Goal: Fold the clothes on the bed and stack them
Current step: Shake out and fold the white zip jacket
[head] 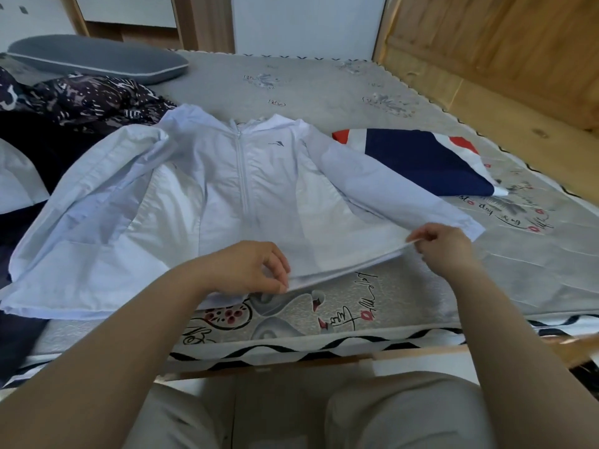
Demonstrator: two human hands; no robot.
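Observation:
A white zip-up hooded jacket [227, 189] lies front side up across the bed [324, 85], sleeves spread to both sides. My left hand [249, 267] pinches the jacket's bottom hem near the middle. My right hand [444, 247] pinches the same hem at its right corner, lifting the edge slightly off the mattress. A folded navy, white and red garment [428, 160] lies to the right, just beyond the right sleeve.
A pile of dark patterned clothes [81, 102] sits at the left, with a grey pillow [97, 58] behind it. A wooden bed frame [505, 59] rises at the right. The bed's near edge [291, 348] runs in front of my knees.

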